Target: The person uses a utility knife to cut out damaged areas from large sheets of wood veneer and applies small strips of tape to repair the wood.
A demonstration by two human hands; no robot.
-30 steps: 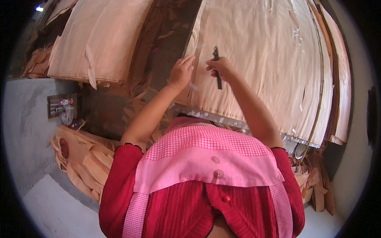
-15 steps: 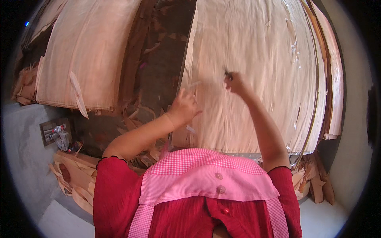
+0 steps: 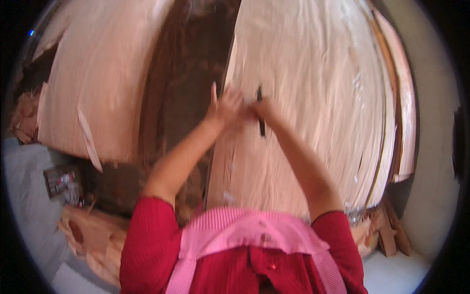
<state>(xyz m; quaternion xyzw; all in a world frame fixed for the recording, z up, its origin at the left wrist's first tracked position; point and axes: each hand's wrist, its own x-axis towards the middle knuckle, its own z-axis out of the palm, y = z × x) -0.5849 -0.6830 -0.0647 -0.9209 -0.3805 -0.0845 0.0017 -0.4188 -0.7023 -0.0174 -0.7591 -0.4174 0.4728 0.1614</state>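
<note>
My left hand [image 3: 226, 108], blurred by motion, is at the left edge of a large pale wood veneer stack [image 3: 313, 98], its fingers stretched apart. Just to its right, my right hand [image 3: 264, 109] grips a slim black tool [image 3: 261, 128], probably a cutter, held roughly lengthwise along the grain over the veneer. Its working tip is too blurred to make out. The two hands are very close, and the space between them is smeared.
A second veneer stack [image 3: 93, 73] lies left, across a dark gap [image 3: 181, 78]. Loose veneer scraps [image 3: 93, 235] lie below beside a grey wall [image 3: 24, 196] with a recessed box of small items [image 3: 58, 181]. More offcuts [image 3: 389, 230] are at lower right.
My right hand first moved rightward, then back left toward my left hand with the black tool. My left hand dropped, then rose again along the stack's edge. The view has shifted.
</note>
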